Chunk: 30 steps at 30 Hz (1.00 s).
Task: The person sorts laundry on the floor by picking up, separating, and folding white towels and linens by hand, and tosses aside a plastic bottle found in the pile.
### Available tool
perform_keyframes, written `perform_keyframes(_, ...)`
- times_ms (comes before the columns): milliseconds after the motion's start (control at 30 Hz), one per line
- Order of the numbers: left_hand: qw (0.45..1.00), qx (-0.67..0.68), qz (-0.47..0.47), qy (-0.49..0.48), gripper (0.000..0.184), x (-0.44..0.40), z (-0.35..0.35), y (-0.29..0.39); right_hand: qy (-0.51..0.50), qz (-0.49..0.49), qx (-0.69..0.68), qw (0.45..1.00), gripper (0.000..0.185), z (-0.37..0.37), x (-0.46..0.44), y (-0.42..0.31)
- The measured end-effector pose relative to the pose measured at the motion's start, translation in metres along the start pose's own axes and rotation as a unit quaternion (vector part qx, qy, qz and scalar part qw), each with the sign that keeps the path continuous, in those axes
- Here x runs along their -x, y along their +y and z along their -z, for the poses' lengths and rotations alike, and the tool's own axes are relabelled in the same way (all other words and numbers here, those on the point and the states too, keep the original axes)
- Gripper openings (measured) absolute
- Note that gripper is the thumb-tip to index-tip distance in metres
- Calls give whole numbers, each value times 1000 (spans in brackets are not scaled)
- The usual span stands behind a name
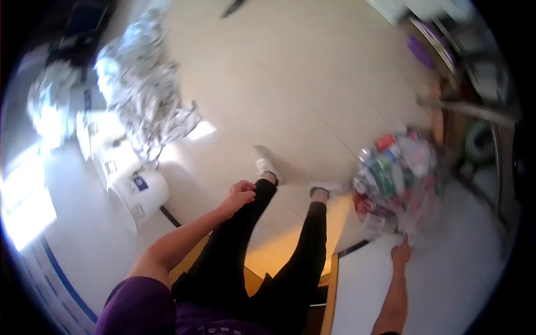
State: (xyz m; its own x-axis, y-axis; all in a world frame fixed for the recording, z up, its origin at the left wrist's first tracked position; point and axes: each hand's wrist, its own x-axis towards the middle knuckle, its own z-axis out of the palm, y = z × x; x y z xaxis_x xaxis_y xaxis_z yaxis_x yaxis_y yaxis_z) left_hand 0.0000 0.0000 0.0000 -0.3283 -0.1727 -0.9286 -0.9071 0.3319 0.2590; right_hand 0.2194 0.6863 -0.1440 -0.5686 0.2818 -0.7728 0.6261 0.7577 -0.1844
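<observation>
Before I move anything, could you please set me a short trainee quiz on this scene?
1. Which of the person's hands is nearer the clear bag?
2. True or false: the buckets are on the person's left.
3. Fill in the blank: the visible sleeve is ____ in colour.

Key:
1. The right hand.
2. True.
3. Purple.

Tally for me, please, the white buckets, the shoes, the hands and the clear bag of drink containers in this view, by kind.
White buckets: 3
Shoes: 2
Hands: 2
Clear bag of drink containers: 1
Total: 8
</observation>
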Motion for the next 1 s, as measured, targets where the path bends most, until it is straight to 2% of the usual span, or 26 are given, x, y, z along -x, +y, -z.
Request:
perform_keyframes(33,998,64,24,11,25,16,-15,-10,59,-32,200,977,56,57,23,-109)
perform_keyframes(67,991,127,41,19,25,32,-34,-13,11,22,199,980,48,46,2,-107)
perform_keyframes(100,982,179,-19,-56,24,-33,49,-13,52,24,244,968,40,51,23,-226)
perform_keyframes(133,976,209,-15,-58,24,-23,67,-21,-20,37,185,982,33,53,45,-329)
perform_keyframes(200,969,246,-12,-36,24,12,116,-37,-108,179,-38,977,33,7,63,-437)
perform_keyframes(300,952,303,-28,-37,25,37,174,-52,-134,291,55,946,34,-11,94,-586)
perform_keyframes(400,920,388,-50,9,26,44,234,-73,-181,335,41,924,29,-11,122,-714)
perform_keyframes(433,910,410,-61,16,26,42,250,-86,-180,349,37,919,32,-15,121,-738)
perform_keyframes(500,867,490,-14,91,25,44,287,-110,-176,381,43,907,34,-16,117,-778)
perform_keyframes(567,848,507,32,151,22,48,322,-126,-154,377,96,908,32,-13,109,-800)
perform_keyframes(600,839,520,23,158,22,54,337,-134,-163,354,92,916,30,-12,101,-802)
perform_keyframes(700,789,583,41,191,22,62,375,-148,-213,240,13,947,21,-17,39,-757)
perform_keyframes(767,789,581,47,195,22,60,396,-151,-221,180,78,955,21,-5,26,-747)
perform_keyframes(833,790,582,63,181,24,45,412,-153,-353,11,26,935,21,5,-28,-724)
perform_keyframes(900,785,588,81,175,25,18,441,-144,-330,182,149,914,16,21,-31,-752)
perform_keyframes(933,788,591,81,154,26,10,453,-139,-335,192,161,908,16,18,-49,-789)
perform_keyframes(1000,791,589,88,137,27,0,475,-129,-346,90,193,914,14,7,-83,-853)
